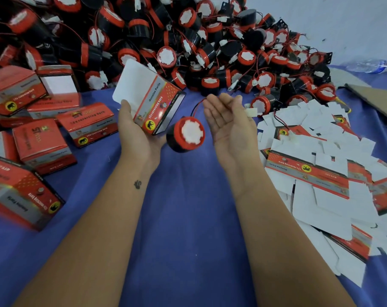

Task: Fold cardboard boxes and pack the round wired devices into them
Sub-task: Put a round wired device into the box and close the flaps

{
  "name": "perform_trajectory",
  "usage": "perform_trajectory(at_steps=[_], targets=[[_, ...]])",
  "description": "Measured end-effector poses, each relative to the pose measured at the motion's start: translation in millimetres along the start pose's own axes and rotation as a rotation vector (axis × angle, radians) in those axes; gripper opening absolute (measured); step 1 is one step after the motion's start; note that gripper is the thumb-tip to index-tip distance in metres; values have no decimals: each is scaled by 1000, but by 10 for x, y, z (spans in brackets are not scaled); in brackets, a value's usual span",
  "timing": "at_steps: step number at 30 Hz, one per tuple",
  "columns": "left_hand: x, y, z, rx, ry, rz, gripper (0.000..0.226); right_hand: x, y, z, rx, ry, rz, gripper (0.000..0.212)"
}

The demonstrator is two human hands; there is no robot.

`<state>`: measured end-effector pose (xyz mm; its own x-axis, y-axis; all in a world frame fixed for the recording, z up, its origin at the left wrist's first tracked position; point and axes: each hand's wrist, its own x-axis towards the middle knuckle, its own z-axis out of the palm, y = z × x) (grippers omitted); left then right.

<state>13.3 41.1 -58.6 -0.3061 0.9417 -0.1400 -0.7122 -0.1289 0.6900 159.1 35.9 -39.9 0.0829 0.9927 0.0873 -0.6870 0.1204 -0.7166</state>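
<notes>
1. Blue cloth (183, 218) covers the worktop, a white wall behind
2. Left hand (137, 131) holds a folded box (152, 103), flap up; right hand (230, 122) lies spread, palm up, holding nothing
3. One horn (187, 135) hangs between the hands, above the cloth's middle
4. It looks rigid and light; take its black body, not the thin wire
5. About seven packed boxes (42, 145) lie at the left edge; heaped horns (188, 41) and flat blanks (320, 169) are beyond counting
</notes>
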Motion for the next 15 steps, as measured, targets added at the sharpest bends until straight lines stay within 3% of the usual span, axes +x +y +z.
perform_trajectory(at_steps=[3,5,8,10,13,15], targets=[[-34,-29,29,99,-40,-80,46,2,81,-1,-402,6,-55,23],[-30,-31,35,123,-35,-99,47,-17,128,-12,-706,-84,-58,21],[-18,-11,37,114,-2,-91,48,-65,197,-32,-912,-288,-30,52],[-5,-18,33,92,16,-70,46,-79,257,-44,-1061,-333,-88,70],[9,-27,40,138,34,-19,38,-71,320,-32,-1101,-267,-149,73],[19,-22,29,358,67,120,28,-56,334,-12,-1072,-88,-183,66]])
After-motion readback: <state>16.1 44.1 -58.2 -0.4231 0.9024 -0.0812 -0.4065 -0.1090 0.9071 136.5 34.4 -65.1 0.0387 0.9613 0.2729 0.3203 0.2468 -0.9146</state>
